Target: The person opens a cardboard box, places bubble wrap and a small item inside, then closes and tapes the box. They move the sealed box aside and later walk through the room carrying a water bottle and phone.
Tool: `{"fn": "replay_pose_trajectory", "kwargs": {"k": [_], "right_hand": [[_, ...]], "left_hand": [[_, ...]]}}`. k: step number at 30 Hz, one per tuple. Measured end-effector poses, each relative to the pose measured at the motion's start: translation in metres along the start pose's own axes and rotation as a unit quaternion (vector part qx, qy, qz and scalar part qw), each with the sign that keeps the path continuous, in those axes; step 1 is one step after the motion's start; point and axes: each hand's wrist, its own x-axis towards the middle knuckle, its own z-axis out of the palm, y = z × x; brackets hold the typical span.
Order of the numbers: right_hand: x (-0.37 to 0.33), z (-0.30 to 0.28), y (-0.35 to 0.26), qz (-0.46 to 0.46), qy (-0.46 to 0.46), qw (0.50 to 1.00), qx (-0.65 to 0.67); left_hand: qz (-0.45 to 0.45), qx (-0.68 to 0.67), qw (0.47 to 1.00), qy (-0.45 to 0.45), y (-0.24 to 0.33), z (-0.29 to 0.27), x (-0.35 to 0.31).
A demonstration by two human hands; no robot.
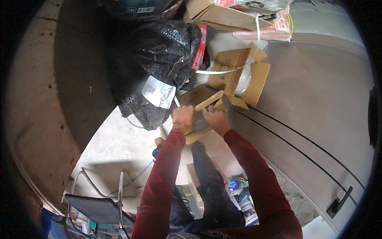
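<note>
A brown cardboard box (197, 95) with raised flaps lies in front of me, low near the floor. My left hand (183, 116) is closed on its left edge, knuckles up. On the right, my right hand (215, 119) has its fingers curled over another flap of the same box. Between the hands a tan flap (208, 101) stands up. The box's inside looks dark, and I cannot make out what is in it. Just beyond, a second open cardboard box (227, 71) lies tilted with clear bubble wrap (243, 79) in its mouth.
A large black plastic bag (147, 55) with a white paper (158, 92) on it fills the upper left. A grey door panel (310, 103) with a black handle (339, 202) runs along the right. A chair (97, 207) stands lower left. White strapping (223, 72) curves across the far box.
</note>
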Motion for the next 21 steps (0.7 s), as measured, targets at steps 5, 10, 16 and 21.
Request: {"fn": "replay_pose_trajectory", "kwargs": {"k": [5,10,16,21], "right_hand": [[-0.004,0.000,-0.004,-0.003,0.052,0.997,0.050],[0.003,0.022,-0.028,0.072,0.216,0.966,0.120],[-0.025,0.022,-0.055,0.023,0.245,0.946,0.212],[-0.052,0.014,-0.044,0.004,0.278,0.921,0.273]], "left_hand": [[0.009,0.004,1.000,0.011,-0.013,0.008,-0.003],[-0.055,-0.039,0.997,0.031,-0.023,0.047,-0.013],[-0.172,-0.148,0.970,0.090,-0.031,0.060,-0.045],[-0.186,-0.132,0.972,0.050,-0.023,0.057,-0.050]]}}
